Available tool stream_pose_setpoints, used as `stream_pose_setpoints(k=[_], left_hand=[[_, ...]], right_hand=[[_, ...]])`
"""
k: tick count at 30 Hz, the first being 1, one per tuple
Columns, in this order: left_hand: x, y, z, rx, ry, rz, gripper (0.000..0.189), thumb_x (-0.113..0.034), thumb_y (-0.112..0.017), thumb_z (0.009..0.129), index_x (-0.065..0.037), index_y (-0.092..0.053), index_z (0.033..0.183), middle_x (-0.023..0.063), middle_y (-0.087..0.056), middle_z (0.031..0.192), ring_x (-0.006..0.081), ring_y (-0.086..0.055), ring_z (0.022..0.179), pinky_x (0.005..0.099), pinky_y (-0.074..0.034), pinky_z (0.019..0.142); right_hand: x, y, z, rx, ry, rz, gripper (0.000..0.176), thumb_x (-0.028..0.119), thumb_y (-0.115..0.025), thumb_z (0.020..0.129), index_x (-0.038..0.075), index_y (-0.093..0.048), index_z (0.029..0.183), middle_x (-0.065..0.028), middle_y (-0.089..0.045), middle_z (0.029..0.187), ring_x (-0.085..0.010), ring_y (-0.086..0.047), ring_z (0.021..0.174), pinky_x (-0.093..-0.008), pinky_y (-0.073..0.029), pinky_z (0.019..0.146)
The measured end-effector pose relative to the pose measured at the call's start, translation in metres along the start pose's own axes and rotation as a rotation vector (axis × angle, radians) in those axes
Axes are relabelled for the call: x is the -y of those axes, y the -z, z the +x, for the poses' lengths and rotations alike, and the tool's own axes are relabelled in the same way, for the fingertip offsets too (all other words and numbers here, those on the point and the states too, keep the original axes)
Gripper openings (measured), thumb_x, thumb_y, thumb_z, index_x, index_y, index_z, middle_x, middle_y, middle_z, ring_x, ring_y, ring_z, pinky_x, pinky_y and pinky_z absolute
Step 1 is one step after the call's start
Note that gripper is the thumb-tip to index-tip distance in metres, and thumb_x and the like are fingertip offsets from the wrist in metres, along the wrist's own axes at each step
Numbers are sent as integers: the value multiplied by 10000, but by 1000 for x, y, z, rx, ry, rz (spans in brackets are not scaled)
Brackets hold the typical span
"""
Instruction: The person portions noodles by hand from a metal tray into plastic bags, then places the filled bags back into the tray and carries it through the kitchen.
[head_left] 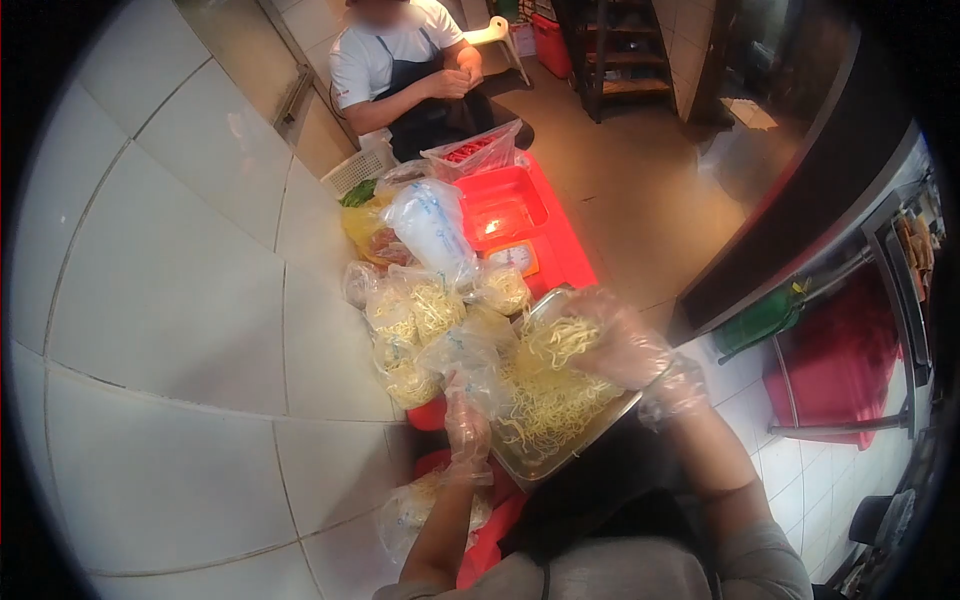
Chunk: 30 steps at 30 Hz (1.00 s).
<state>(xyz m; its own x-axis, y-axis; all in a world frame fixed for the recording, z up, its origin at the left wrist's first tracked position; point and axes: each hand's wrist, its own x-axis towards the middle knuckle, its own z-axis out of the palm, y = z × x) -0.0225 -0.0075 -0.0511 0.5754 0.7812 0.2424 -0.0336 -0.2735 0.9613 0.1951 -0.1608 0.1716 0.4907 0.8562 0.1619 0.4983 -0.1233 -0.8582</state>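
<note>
My right hand [628, 348], in a clear plastic glove, is closed around a clump of pale yellow noodles [565, 341]. It is raised over a metal tray [537, 474] that holds a heap of loose noodles [550, 410]. My left hand [467, 425], also gloved, grips a clear plastic bag [462, 352] at the tray's left edge; part of its fingers is hidden by the plastic. Just beyond it, several bags filled with noodles [437, 308] lie bunched against the wall side. Another bag of noodles [415, 505] sits below my left forearm.
A kitchen scale [514, 259] stands by a red basin [505, 205] on the red table [565, 235]. A stack of plastic bags [432, 225] lies beside them. Across the table sits a person [405, 75] in a dark apron, hands together. Tiled wall [180, 290] borders my left.
</note>
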Motion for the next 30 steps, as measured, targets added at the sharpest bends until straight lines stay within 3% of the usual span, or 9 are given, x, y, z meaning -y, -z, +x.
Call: stream_pose_setpoints(k=[6,11,16,19,22,24,26,29,30], left_hand=[[-40,1,13,0,146,-352,386,-115,-351,1007,52,-430,1345,214,-483,1356,314,-489,1235,397,-404,1034],[-69,6,52,187,-352,668,405,-50,-423,945,40,-425,1339,278,-440,1380,393,-554,1130,444,-468,932],[-92,-30,86,565,-170,946,576,25,-492,816,20,-377,1380,305,-454,1339,455,-590,942,502,-473,835],[-81,-46,87,731,-554,717,670,24,-507,781,14,-319,1424,290,-489,1304,463,-594,889,502,-482,805],[-92,-45,81,879,-417,586,716,29,-488,781,30,-263,1461,295,-363,1443,446,-487,1206,472,-408,1014],[-95,-43,68,873,-376,645,775,47,-471,765,-3,-210,1493,273,-370,1445,452,-516,1090,486,-430,924],[-85,-45,55,774,-429,676,810,51,-482,753,-25,-193,1505,234,-385,1448,450,-596,837,508,-473,755],[-98,-47,43,685,-286,562,806,34,-501,748,-26,-214,1499,210,-346,1483,466,-600,857,506,-482,770],[-96,-50,40,664,-259,497,801,31,-509,756,-33,-215,1498,232,-333,1484,476,-584,939,501,-478,815]], right_hand=[[20,23,3,43,-33,391,472,-1,-748,665,18,-641,1124,-106,-630,1125,-187,-595,1083,-334,-461,981],[-56,-16,-1,222,-452,851,454,37,-753,677,36,-658,1121,-70,-662,1077,-172,-607,1038,-331,-463,966],[-123,-50,-6,491,-378,496,227,166,-665,806,41,-703,991,-71,-675,1003,-159,-614,992,-340,-456,927],[-150,-70,-5,525,-349,632,194,181,-618,854,33,-705,944,-90,-677,989,-171,-619,985,-339,-459,900],[-148,-69,1,449,-655,906,190,168,-585,901,30,-679,991,-76,-685,997,-176,-630,958,-316,-487,865],[-115,-65,-2,238,-986,1232,199,167,-577,914,27,-665,1025,-66,-685,998,-170,-633,942,-304,-501,851],[-138,-83,-9,345,-481,673,191,158,-587,900,38,-661,1029,-66,-685,993,-170,-654,899,-318,-530,816],[-132,-97,-14,189,55,-362,213,187,-582,863,58,-667,1009,-133,-688,975,-254,-672,864,-364,-541,776],[-144,-112,-13,166,-71,-328,228,203,-572,863,57,-666,1011,-147,-686,972,-272,-669,867,-369,-540,775]])
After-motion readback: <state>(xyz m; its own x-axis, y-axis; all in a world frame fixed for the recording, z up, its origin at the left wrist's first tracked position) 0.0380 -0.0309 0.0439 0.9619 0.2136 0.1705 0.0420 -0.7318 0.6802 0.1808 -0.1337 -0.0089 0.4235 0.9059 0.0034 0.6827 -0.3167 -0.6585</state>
